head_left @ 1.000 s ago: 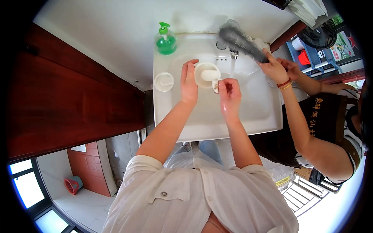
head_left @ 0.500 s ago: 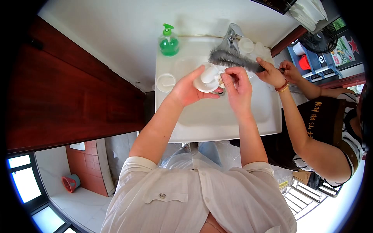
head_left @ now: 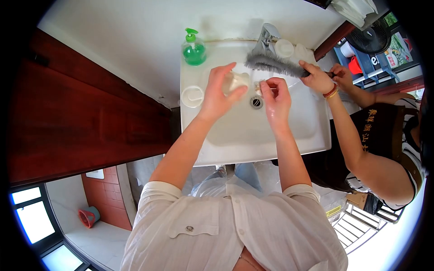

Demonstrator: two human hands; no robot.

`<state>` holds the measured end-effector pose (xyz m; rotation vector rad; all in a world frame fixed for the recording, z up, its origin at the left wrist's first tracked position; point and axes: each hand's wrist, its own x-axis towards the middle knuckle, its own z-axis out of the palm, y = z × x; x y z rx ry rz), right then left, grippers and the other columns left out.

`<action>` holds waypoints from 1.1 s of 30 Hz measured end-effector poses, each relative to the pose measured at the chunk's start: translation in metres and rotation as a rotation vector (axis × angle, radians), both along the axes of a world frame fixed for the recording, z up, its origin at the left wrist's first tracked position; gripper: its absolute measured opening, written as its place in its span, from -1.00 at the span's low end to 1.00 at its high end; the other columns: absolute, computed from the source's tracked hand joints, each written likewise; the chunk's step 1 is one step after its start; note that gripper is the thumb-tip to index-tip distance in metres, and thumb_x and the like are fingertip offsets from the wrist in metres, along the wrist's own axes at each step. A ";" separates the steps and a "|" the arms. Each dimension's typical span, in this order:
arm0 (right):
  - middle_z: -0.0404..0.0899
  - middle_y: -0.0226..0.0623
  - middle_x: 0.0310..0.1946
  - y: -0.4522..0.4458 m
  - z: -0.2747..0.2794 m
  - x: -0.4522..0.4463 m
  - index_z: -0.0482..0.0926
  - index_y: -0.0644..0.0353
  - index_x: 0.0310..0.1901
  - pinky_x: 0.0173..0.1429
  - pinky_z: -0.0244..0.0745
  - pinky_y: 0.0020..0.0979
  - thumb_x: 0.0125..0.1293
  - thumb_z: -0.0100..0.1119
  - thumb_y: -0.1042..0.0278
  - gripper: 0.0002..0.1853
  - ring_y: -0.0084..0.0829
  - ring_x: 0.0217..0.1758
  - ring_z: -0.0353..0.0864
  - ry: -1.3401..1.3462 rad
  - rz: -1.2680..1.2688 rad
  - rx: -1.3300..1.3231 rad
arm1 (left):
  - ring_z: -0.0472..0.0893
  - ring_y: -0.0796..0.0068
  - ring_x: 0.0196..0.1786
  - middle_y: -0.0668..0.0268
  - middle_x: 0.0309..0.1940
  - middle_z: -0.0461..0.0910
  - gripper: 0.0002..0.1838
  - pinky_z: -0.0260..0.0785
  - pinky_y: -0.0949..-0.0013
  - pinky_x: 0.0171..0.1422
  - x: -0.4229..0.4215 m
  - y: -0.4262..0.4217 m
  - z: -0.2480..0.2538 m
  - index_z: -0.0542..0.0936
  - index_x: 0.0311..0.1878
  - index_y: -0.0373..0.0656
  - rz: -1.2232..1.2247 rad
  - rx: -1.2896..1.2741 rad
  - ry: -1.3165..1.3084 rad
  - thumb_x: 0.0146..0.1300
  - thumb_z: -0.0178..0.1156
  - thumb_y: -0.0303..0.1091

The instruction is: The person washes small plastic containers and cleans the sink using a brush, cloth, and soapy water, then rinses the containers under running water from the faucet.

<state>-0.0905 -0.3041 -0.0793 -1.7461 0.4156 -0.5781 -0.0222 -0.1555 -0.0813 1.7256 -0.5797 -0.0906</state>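
Over the sink [head_left: 271, 149], my left hand [head_left: 216, 92] grips a small white round cup-like piece [head_left: 238, 81], tilted and blurred. To its right, my right hand [head_left: 276, 97] pinches a small crumpled whitish wad [head_left: 258, 88] between thumb and fingers, just above the drain [head_left: 256, 102]. The two hands are apart. A similar white round piece [head_left: 192, 96] with a raised part inside rests on the sink's left ledge, near my left wrist. Beyond my right hand, a co-worker's hands [head_left: 318, 77] hold a long grey bristle brush [head_left: 275, 65] across the basin.
A chrome faucet [head_left: 266, 38] stands at the back of the sink, with a white round piece [head_left: 284, 48] beside it. A green soap dispenser [head_left: 194, 52] is at the back left corner. The co-worker's apron [head_left: 357, 135] is close on the right; a dark red door [head_left: 90, 108] is left.
My left hand has moved left with the white piece and turned it, separating it from the wad in my right hand. The drain now shows between my hands. The co-worker's brush has shifted slightly.
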 end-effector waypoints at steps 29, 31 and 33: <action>0.45 -0.26 -0.36 0.035 0.016 0.016 0.48 0.17 -0.40 -0.36 0.40 -0.38 -0.05 0.32 0.48 -0.81 -0.30 -0.36 0.47 -0.439 -0.002 -0.701 | 0.39 0.44 0.09 0.41 -0.04 0.46 -0.56 0.22 0.30 0.17 0.005 -0.002 0.002 0.41 0.08 -0.07 -0.195 -0.920 0.940 0.35 -0.28 -0.03; 0.44 -0.29 -0.35 0.038 0.015 0.007 0.49 0.16 -0.39 -0.36 0.40 -0.40 -0.07 0.33 0.48 -0.79 -0.33 -0.35 0.46 -0.347 0.036 -0.732 | 0.40 0.45 0.04 0.40 -0.08 0.47 -0.57 0.22 0.33 0.13 0.007 0.003 0.001 0.42 0.07 -0.06 -0.179 -0.867 0.897 0.34 -0.27 -0.03; 0.43 -0.30 -0.35 0.041 0.021 0.011 0.49 0.15 -0.39 -0.37 0.39 -0.40 -0.08 0.34 0.47 -0.79 -0.33 -0.36 0.45 -0.362 -0.022 -0.755 | 0.41 0.45 0.03 0.40 -0.10 0.47 -0.57 0.23 0.33 0.13 0.005 -0.001 0.003 0.42 0.06 -0.07 -0.150 -0.908 0.941 0.34 -0.25 -0.03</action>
